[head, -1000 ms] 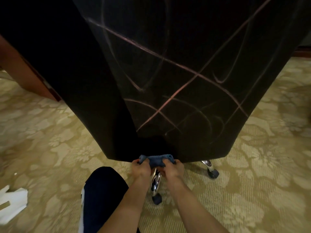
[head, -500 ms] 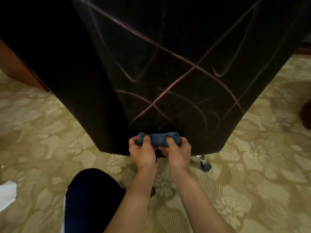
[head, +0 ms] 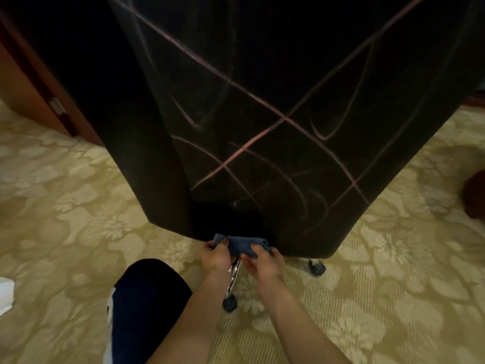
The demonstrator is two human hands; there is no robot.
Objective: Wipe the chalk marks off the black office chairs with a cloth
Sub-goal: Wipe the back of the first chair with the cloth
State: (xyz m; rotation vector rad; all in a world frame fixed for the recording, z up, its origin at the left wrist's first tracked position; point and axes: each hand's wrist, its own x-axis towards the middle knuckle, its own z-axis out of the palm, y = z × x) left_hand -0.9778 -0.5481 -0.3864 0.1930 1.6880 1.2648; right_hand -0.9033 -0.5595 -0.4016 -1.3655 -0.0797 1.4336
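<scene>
The back of a black office chair (head: 262, 74) fills the upper view, crossed by pinkish chalk marks (head: 252, 145) in straight lines and curves. At its bottom edge a folded blue cloth (head: 241, 244) is stretched between both hands. My left hand (head: 216, 254) pinches the cloth's left end and my right hand (head: 263, 261) grips its right end. Both hands are just below the chair back's lower rim.
A chrome chair leg (head: 233, 274) with a black caster (head: 230, 303) lies under my hands; another caster (head: 317, 267) shows to the right. My dark-trousered knee (head: 149, 292) is at lower left. Patterned beige carpet (head: 393, 285), wooden furniture (head: 23, 95) at left, white paper (head: 5, 292) at the left edge.
The hands with the cloth rose against the chair's lower back half a second ago and are now back down at its bottom rim. The view shifted slightly.
</scene>
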